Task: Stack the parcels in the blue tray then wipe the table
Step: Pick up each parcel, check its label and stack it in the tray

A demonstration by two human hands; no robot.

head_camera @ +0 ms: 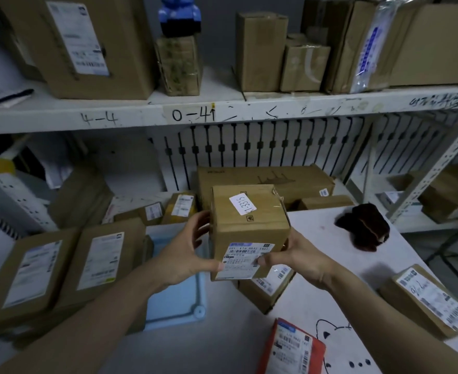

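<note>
You hold a cardboard box (246,225) between both hands, lifted over the right edge of the blue tray (176,300). Your left hand (187,252) is wide open around its left side, with the thumb pressing the near label. Your right hand (300,255) grips the right side, thumb also on that label. Two flat parcels (31,273) already lie in the left part of the tray. On the white table (330,306), a dark cloth (362,229) lies far right, and a red parcel (289,349) lies near.

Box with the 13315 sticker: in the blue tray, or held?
Held, not in the tray. The left hand and right hand grip the box at its sides, raised beside the blue tray.
</note>
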